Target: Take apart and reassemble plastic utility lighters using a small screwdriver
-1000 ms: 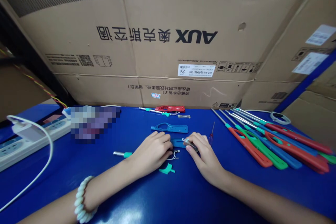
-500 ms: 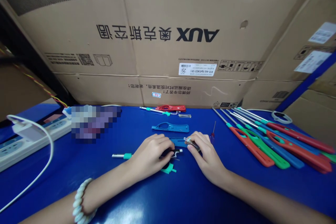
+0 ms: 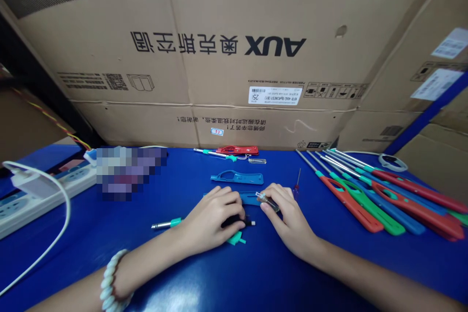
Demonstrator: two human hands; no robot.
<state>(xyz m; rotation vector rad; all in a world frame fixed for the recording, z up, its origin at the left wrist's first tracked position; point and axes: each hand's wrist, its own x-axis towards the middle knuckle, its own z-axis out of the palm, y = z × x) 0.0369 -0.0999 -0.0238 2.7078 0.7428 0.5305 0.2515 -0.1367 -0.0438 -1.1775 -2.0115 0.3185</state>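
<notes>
My left hand (image 3: 218, 217) has its fingers closed on a small black igniter part (image 3: 248, 223) with a white tip; the rest of the part is hidden under the fingers. Below that hand a green trigger (image 3: 237, 239) shows, and a metal lighter tube (image 3: 161, 225) with a green collar sticks out to its left. In my right hand (image 3: 285, 209), a clear fuel tank (image 3: 269, 201) with a white fitting is pinched between thumb and fingers. Between the hands lies a blue lighter handle half (image 3: 250, 198), partly covered by both. Another blue handle half (image 3: 241, 178) lies beyond it.
A red handle half (image 3: 239, 150), a lighter tube and a loose clear tank (image 3: 257, 161) lie at the back. A screwdriver (image 3: 296, 187) lies right of my hands. Several long lighters (image 3: 354, 207) fan out at right. A power strip (image 3: 78, 180) stands left; cardboard (image 3: 219, 73) walls the back.
My left hand has moved slightly down, with the black igniter part lower too. Thin white wires seen beside it before are now mostly hidden. The metal tube has shifted slightly down and left.
</notes>
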